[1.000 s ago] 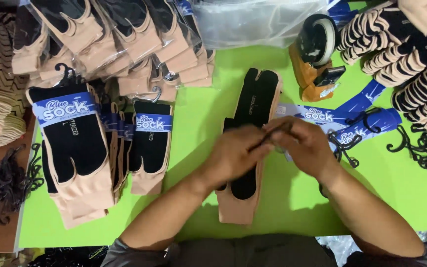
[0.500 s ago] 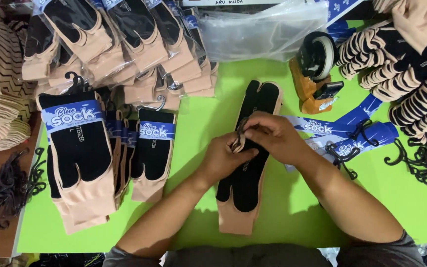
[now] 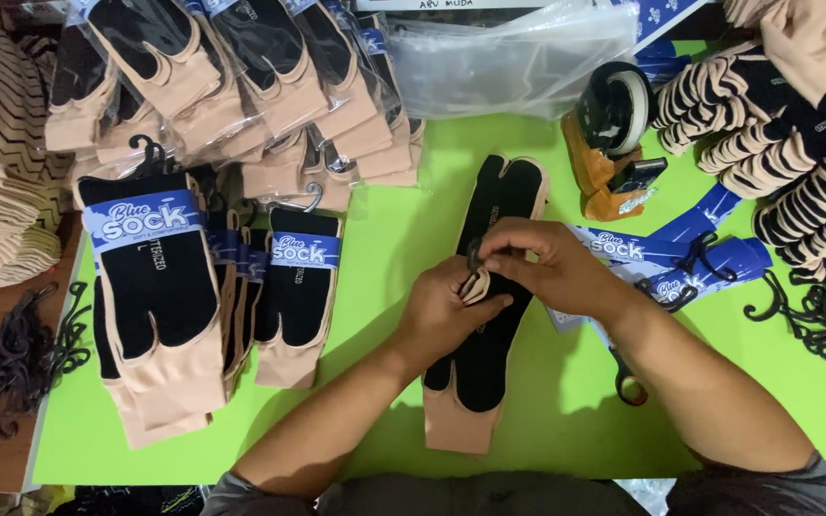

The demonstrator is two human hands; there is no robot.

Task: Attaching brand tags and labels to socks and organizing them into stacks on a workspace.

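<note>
Green table (image 3: 375, 239): sock (image 3: 489, 334) under both hands; left fingers (image 3: 475, 291) pinch its edge, right fingers (image 3: 504, 250) pinch black hook (image 3: 473, 256).

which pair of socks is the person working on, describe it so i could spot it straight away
On the green table, look at the middle, just below the clear plastic bags. The black and beige split-toe sock pair lies there lengthwise under the left hand and right hand. Unlike the finished pairs to the left, it has no blue paper band and lies alone.
</note>
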